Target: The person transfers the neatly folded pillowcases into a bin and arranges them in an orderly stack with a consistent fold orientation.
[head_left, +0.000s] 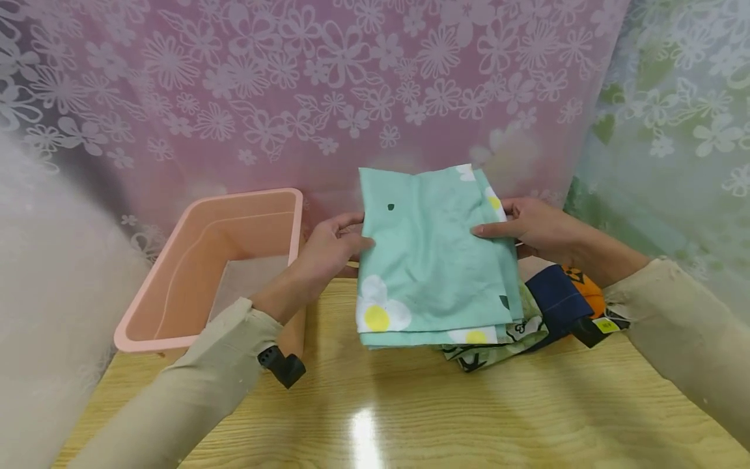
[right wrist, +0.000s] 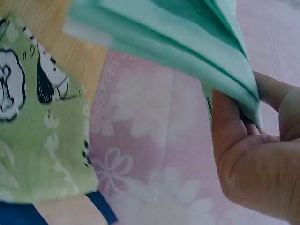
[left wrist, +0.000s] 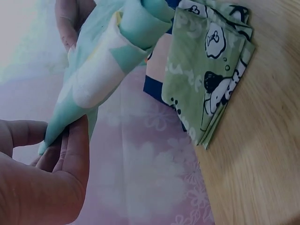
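Observation:
A folded mint-green cloth [head_left: 433,254] with white-and-yellow daisies hangs above the table, held up between both hands. My left hand [head_left: 328,251] pinches its left edge, thumb in front and fingers behind. At the opposite edge, my right hand [head_left: 539,228] grips the cloth the same way. In the left wrist view the left hand [left wrist: 51,173] squeezes the layers together at one side. The right wrist view shows several folded layers between the thumb and fingers of the right hand [right wrist: 253,145]. Behind and below lies a folded green cartoon-print cloth [left wrist: 201,70], partly hidden in the head view.
A pink plastic bin [head_left: 158,273] stands at the left with a flat greyish piece [head_left: 246,286] inside. Right of the held cloth lie dark blue fabric [head_left: 559,303] and an orange patterned piece [head_left: 586,290]. A floral curtain [head_left: 381,98] hangs behind the wooden table [head_left: 410,410].

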Demonstrator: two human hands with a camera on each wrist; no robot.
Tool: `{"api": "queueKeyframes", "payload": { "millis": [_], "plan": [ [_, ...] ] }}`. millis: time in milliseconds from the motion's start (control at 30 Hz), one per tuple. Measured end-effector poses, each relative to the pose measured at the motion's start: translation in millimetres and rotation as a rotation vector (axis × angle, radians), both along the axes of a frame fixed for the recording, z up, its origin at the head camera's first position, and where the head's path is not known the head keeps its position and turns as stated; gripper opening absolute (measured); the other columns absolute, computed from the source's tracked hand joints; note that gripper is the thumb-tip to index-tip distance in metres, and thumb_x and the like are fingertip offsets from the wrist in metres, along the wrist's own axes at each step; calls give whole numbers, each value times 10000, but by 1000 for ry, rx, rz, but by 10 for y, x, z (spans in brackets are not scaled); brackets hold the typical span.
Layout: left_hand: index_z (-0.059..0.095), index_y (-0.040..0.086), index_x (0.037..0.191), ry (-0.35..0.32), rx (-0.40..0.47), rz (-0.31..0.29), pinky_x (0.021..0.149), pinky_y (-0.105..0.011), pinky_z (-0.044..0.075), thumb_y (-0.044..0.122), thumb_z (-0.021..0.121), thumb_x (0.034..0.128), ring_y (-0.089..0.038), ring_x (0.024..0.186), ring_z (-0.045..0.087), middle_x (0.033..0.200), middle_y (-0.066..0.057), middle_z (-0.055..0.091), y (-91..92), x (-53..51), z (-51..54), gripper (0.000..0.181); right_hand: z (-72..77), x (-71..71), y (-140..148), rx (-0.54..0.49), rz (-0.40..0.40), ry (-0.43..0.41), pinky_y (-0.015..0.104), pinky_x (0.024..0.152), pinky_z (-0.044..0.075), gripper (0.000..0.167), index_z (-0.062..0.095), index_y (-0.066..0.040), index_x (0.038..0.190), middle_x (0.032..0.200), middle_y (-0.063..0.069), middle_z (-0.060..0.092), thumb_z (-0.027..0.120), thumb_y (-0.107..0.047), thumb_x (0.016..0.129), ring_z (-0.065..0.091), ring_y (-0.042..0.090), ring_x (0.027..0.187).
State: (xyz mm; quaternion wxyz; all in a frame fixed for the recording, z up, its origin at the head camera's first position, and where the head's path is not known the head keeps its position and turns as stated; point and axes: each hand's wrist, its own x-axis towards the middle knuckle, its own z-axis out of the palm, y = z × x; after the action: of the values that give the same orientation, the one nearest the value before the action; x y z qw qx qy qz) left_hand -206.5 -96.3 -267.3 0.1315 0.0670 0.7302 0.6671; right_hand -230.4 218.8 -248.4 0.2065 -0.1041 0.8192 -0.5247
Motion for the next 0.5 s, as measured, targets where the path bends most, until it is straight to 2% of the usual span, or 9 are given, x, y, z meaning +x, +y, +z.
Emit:
{"api": "queueKeyframes", "payload": {
  "millis": [167, 400, 500],
  "plan": [
    [448, 113, 1387, -1, -4, 1, 782, -403, 545, 92, 579, 926, -279, 979, 634, 1208, -87, 584, -103, 1, 77, 480, 122, -6, -80, 132, 4, 49, 428, 783, 543, 599, 465, 51, 1312, 1107, 141, 629, 680, -325, 897, 659, 259, 926],
    [432, 107, 1390, -6, -8, 7, 789, -419, 541, 78, 577, 932, -276, 1008, 621, 1252, -89, 556, -247, -2, 108, 482, 192, -31, -192, 120, -7, 29, 439, 772, 544, 616, 479, 41, 1329, 1114, 126, 648, 716, -297, 871, 664, 271, 937],
    [409, 92, 1399, 9, 7, 1, 793, -433, 539, 63, 564, 937, -287, 1012, 620, 1251, -116, 555, -317, -7, 149, 488, 225, -62, -232, 124, -33, 64, 421, 768, 548, 643, 469, 4, 1354, 1127, 120, 639, 717, -333, 865, 667, 254, 914]
  ]
}}
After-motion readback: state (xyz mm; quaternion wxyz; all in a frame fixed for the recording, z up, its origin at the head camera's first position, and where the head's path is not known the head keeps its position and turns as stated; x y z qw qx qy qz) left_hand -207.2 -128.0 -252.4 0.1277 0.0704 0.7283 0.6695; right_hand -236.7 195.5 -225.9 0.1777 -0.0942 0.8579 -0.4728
